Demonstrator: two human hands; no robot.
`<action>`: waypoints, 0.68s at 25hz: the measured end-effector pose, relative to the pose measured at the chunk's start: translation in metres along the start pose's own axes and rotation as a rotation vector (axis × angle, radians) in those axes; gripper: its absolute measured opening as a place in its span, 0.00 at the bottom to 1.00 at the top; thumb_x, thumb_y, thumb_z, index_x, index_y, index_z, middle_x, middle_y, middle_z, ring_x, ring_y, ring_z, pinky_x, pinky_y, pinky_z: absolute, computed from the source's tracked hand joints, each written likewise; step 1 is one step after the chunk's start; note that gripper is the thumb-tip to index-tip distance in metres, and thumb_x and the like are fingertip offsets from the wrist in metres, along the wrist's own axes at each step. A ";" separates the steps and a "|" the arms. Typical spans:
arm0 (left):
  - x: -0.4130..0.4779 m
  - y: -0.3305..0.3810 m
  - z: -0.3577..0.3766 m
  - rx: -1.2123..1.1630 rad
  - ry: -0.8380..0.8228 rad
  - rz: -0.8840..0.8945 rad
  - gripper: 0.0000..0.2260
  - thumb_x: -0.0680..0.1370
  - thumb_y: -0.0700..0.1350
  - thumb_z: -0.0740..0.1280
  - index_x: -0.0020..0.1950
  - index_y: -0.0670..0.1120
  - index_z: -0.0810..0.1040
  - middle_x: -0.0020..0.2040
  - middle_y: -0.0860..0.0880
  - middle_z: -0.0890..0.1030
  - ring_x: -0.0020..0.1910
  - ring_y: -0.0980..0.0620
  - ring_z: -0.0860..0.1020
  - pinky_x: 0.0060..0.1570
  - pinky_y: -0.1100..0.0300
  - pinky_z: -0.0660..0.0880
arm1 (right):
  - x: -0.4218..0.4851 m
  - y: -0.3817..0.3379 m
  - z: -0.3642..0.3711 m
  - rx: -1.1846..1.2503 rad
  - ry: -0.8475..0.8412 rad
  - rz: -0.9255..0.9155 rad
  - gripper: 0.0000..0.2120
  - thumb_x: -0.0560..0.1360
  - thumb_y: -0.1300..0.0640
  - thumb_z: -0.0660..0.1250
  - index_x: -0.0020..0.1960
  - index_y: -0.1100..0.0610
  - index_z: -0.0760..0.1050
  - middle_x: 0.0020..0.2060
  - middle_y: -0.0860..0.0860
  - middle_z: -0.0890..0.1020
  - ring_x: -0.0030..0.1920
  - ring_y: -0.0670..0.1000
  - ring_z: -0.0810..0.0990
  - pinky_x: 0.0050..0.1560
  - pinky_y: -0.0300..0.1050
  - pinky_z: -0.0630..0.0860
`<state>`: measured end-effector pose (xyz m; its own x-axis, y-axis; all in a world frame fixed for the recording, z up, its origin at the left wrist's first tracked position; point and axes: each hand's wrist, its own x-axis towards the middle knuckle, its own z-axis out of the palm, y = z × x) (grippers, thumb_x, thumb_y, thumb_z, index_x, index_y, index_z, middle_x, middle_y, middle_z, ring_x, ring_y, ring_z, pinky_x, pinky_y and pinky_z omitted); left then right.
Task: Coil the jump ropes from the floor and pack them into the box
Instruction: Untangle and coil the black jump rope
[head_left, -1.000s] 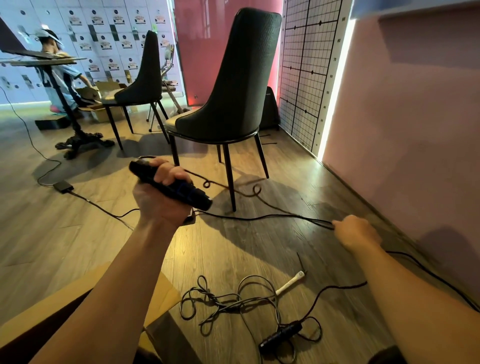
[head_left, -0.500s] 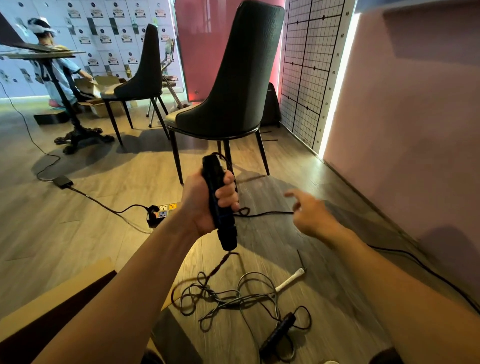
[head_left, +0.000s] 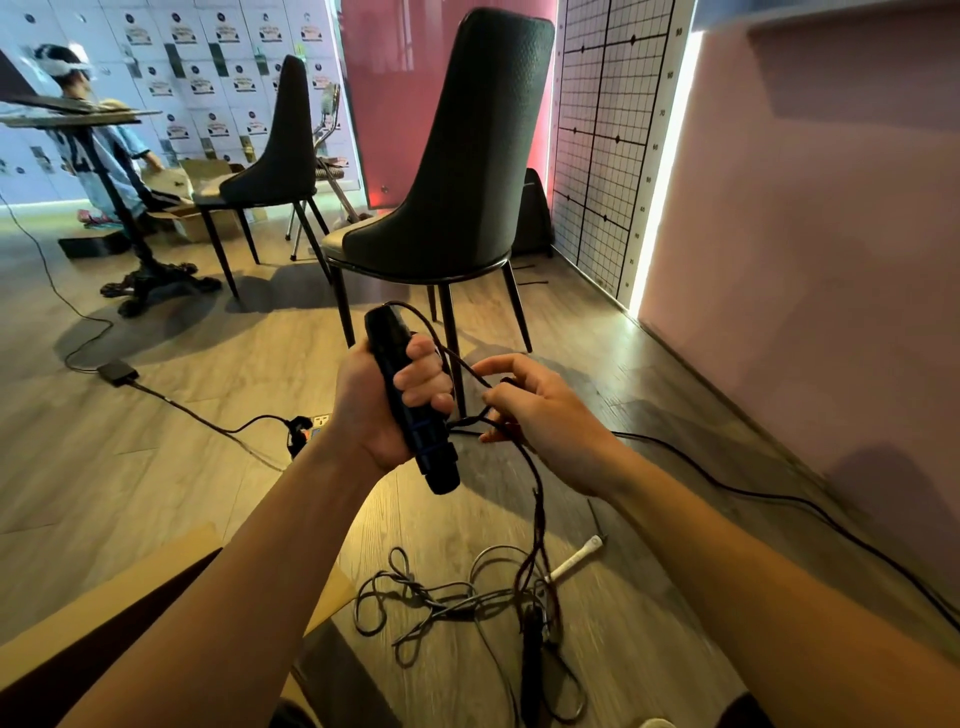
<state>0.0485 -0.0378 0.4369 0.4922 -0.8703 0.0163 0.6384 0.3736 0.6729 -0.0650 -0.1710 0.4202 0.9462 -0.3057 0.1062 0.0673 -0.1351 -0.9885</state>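
Left hand (head_left: 382, 410) wrapped round black handle (head_left: 436, 460), fingers and thumb curled tight, handle held upright above the floor. Judged the anchor: a fixed post to wind against. Rope (head_left: 538, 512), dark and braided, leaves the top of the handle, drops to the right hand (head_left: 545, 418), then hangs into the heap below. Right hand pinches the rope between thumb and forefinger, other fingers loosely bent. It sits just beside the left, likely laying a turn. Coiling looks barely begun, with most of the length on the floor.

Around, big to small:
- Near chair (head_left: 457, 171) stands straight ahead, legs just beyond the hands. A wide swing of rope could catch one.
- Box (head_left: 166, 558), cardboard, open, lower left beside the left forearm. Interior dark, contents not visible.
- Second chair (head_left: 280, 156) and pedestal table (head_left: 130, 223) well apart.
- Tangle (head_left: 447, 603) of thin cords on the floor between the arms, white handle (head_left: 576, 558) at its right edge. The hanging rope runs into it, so a snag looks probable. Whether it is knotted in, cannot tell.
- Power cable (head_left: 779, 499) runs along the wall past the right forearm, and a power strip (head_left: 306, 431) lies by the left wrist. Neither is a jump rope, and both are easy to grab by mistake.
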 end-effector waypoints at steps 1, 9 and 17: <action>0.000 0.000 0.000 0.003 0.016 0.012 0.27 0.84 0.55 0.47 0.30 0.48 0.73 0.21 0.54 0.66 0.19 0.57 0.64 0.24 0.64 0.69 | 0.000 -0.001 0.002 0.001 0.024 0.016 0.10 0.82 0.60 0.60 0.61 0.53 0.74 0.44 0.53 0.74 0.42 0.49 0.77 0.47 0.46 0.83; -0.003 0.018 -0.017 -0.155 0.165 0.149 0.23 0.82 0.55 0.51 0.32 0.48 0.73 0.23 0.55 0.66 0.21 0.58 0.64 0.25 0.65 0.70 | 0.002 0.006 -0.022 -0.574 -0.017 -0.049 0.16 0.80 0.66 0.57 0.63 0.54 0.74 0.44 0.49 0.81 0.42 0.48 0.81 0.46 0.45 0.81; 0.011 0.012 -0.026 -0.593 0.298 0.381 0.28 0.82 0.63 0.47 0.48 0.41 0.75 0.34 0.48 0.75 0.30 0.51 0.75 0.42 0.57 0.78 | 0.001 0.008 -0.005 -0.701 -0.354 0.068 0.11 0.84 0.54 0.56 0.53 0.49 0.77 0.37 0.46 0.77 0.38 0.46 0.75 0.44 0.43 0.73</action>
<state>0.0771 -0.0345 0.4255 0.8274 -0.5545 -0.0892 0.5616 0.8138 0.1498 -0.0647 -0.1768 0.4133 0.9936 -0.0323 -0.1086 -0.0980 -0.7260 -0.6807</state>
